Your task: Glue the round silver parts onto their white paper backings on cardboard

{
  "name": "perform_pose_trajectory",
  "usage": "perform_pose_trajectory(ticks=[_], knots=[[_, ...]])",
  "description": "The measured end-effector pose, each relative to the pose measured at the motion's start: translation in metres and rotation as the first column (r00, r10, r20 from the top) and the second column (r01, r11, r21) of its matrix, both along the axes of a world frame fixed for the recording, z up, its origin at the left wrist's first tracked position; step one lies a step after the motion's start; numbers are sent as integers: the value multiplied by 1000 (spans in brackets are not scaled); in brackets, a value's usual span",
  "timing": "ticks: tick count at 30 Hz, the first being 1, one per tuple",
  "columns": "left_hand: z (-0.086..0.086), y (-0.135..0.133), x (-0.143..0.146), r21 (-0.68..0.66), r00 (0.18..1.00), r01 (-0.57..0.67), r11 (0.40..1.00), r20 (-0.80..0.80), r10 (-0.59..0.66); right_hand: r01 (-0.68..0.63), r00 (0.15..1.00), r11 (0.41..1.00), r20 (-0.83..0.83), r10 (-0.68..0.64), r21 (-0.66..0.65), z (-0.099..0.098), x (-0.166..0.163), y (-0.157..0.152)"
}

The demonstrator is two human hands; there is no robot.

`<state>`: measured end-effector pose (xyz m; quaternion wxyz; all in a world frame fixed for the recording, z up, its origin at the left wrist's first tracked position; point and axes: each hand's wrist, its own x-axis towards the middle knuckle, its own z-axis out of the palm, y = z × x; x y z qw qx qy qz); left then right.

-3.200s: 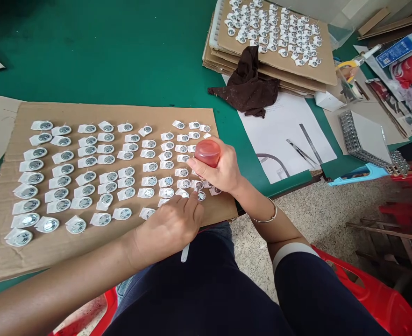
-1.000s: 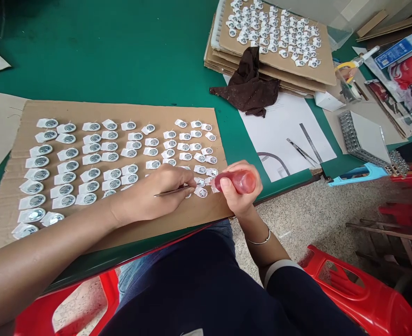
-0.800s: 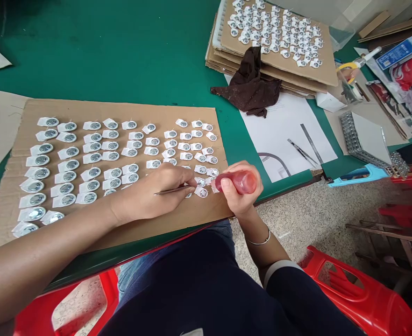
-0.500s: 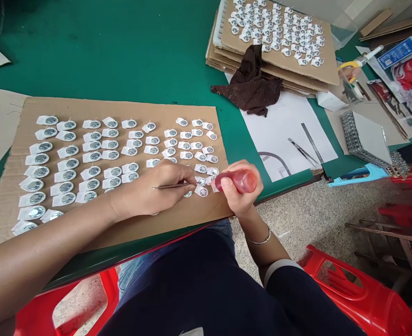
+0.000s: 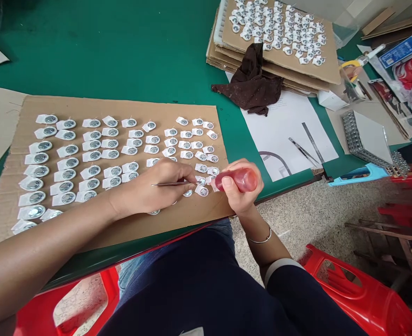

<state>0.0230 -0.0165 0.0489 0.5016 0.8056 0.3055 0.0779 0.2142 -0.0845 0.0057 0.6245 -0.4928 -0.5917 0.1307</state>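
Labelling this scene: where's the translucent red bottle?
In the head view, the translucent red bottle is right of centre, in the right hand, near the right edge of the brown cardboard sheet.

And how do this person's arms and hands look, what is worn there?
The left hand and right hand are ungloved. The right arm has a thin, silvery bangle and a dark navy fabric sleeve with a pale cuff. No sleeve shows on the left arm.
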Motion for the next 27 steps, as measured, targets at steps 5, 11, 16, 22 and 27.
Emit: perform_pose_trajectory(ticks=[5, 11, 16, 22, 27], knots=[[1, 1, 0, -14, 999, -6, 1000, -35, 6, -26, 1000, 1000, -16, 26, 9, 1, 0, 0], [-3, 2, 0, -61, 996, -40, 997, -86, 35, -42, 999, 999, -17, 42, 6, 1, 0, 0], [-6, 4, -1, -40, 998, -48, 998, -30, 47, -50, 999, 999, 2, 50, -3, 0, -1, -1], [-6, 7, -1, -57, 999, -47, 997, -17, 46, -57, 997, 998, 52, 58, -23, 1, -1, -1], [-10, 9, -1, -80, 999, -45, 996, -14, 44, -64, 994, 998, 84, 66, -25, 2, -1, -1]])
